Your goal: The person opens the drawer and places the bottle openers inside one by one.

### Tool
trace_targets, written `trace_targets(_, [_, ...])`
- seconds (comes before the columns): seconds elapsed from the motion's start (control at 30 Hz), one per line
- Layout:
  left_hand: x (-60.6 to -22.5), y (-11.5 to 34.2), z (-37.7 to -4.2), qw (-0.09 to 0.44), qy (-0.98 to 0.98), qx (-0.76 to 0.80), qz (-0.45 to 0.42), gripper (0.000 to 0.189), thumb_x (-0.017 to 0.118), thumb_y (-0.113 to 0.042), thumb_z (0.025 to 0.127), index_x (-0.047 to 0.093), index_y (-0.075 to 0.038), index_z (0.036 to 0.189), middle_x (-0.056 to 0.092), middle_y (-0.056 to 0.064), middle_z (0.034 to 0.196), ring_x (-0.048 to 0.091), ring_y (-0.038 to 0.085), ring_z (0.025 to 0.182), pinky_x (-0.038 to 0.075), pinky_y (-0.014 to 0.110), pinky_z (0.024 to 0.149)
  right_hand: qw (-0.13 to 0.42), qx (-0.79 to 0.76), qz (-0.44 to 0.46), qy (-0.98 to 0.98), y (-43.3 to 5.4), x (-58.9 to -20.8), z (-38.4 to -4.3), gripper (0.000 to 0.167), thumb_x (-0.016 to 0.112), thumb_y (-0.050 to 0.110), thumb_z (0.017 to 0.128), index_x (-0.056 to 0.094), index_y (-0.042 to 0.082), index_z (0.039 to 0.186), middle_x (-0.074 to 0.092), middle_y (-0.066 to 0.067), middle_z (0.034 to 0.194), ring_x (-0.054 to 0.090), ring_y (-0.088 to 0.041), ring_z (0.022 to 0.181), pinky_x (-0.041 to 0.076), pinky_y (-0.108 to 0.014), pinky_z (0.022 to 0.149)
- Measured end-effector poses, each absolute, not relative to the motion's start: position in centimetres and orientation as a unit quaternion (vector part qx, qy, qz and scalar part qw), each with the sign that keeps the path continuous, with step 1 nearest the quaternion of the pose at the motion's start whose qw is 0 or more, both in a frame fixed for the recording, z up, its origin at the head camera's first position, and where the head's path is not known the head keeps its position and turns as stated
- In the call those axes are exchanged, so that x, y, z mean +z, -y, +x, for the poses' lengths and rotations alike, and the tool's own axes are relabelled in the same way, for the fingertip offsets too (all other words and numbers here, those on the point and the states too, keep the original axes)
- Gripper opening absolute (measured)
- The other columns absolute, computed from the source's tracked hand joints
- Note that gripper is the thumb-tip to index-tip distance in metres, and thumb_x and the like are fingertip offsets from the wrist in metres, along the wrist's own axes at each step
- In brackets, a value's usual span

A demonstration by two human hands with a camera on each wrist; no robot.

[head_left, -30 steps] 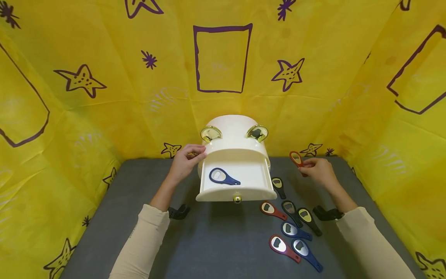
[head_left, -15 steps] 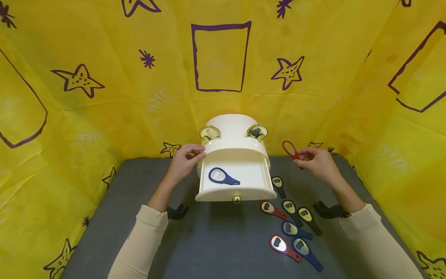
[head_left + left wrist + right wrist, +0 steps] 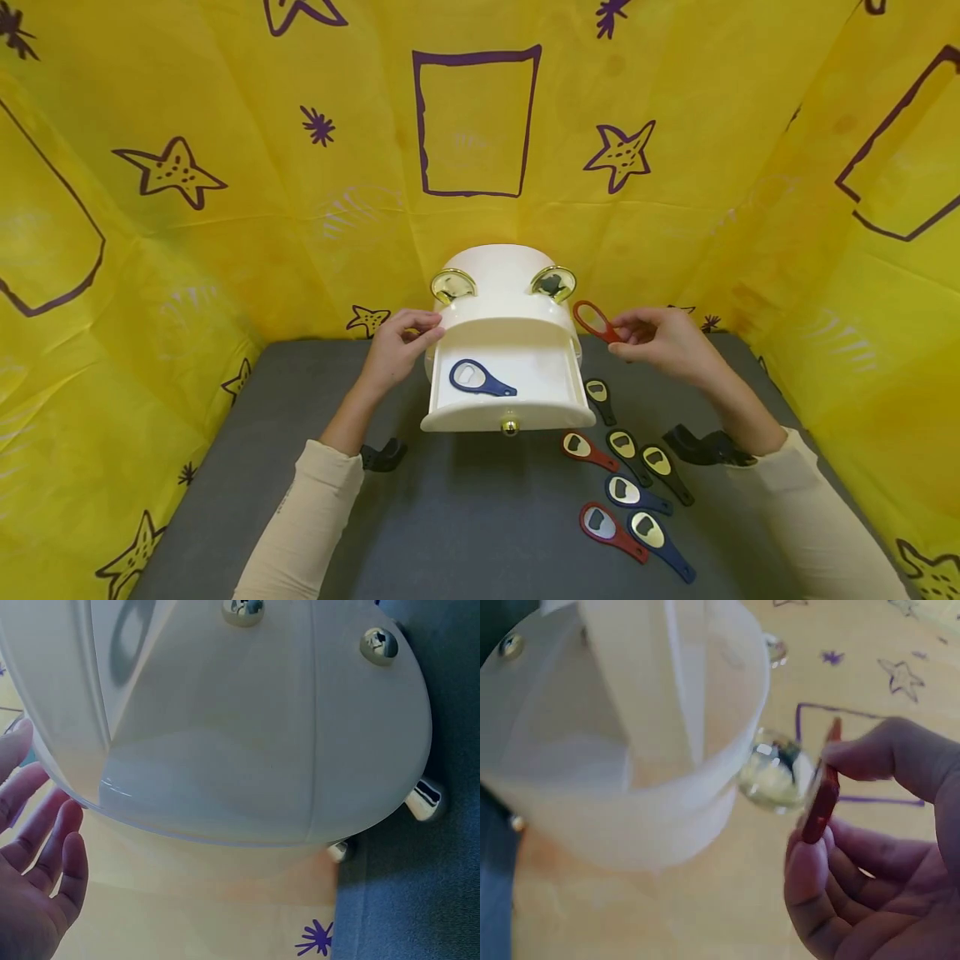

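A white rounded drawer box [image 3: 504,279] with two gold ear-shaped parts stands on the table, its top drawer [image 3: 543,367] pulled out. Inside the drawer lies one blue bottle opener [image 3: 491,385]. My left hand [image 3: 396,346] touches the left side of the box with relaxed fingers; the left wrist view shows them loosely spread at the white edge. By its handle my right hand [image 3: 667,337] pinches a red bottle opener [image 3: 602,333] between thumb and fingers, held in the air beside the right ear. The right wrist view shows this red opener [image 3: 823,806] edge-on.
Several bottle openers lie on the grey table [image 3: 465,533] right of and in front of the box, among them a black opener [image 3: 599,400], a red opener [image 3: 611,533] and a blue opener [image 3: 660,546]. A yellow patterned cloth [image 3: 300,250] surrounds the table.
My right hand has moved left with the red bottle opener, from over the table's right side to beside the box, rising slightly at first. The left hand stays at the box.
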State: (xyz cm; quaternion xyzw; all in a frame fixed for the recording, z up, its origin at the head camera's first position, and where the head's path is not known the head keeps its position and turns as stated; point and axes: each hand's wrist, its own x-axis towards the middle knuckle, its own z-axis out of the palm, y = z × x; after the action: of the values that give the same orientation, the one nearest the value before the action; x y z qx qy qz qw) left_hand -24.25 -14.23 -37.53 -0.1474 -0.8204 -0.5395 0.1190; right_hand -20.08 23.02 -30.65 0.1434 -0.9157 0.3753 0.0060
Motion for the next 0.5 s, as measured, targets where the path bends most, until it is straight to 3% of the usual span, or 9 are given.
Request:
trace_targets(0.2, [-35.4, 13.6, -22.5, 0.119, 0.824, -0.532, -0.155, 0.026, 0.07, -0.004, 0.088, 0.068, 0.011, 0.109, 0.063, 0.026, 0.116, 0.058, 0.034, 0.105, 0.045, 0.01, 0.077, -0.038, 0.381, 0.204, 0.901, -21.3, -30.2, -20.1, 0.03, 0.078, 0.007, 0.079, 0.069, -0.006, 0.104, 0.066, -0.009, 0.083, 0.057, -0.016, 0.074, 0.051, -0.02, 0.063])
trace_targets(0.5, [-35.4, 13.5, -22.4, 0.125, 0.822, -0.534, -0.157, 0.025, 0.07, -0.003, 0.087, 0.068, 0.011, 0.108, 0.064, 0.027, 0.115, 0.059, 0.033, 0.105, 0.045, 0.01, 0.076, -0.05, 0.35, 0.258, 0.899, -18.7, -30.7, -20.4, 0.026, 0.078, 0.007, 0.077, 0.071, -0.003, 0.1, 0.066, -0.004, 0.077, 0.056, -0.014, 0.072, 0.05, -0.02, 0.064])
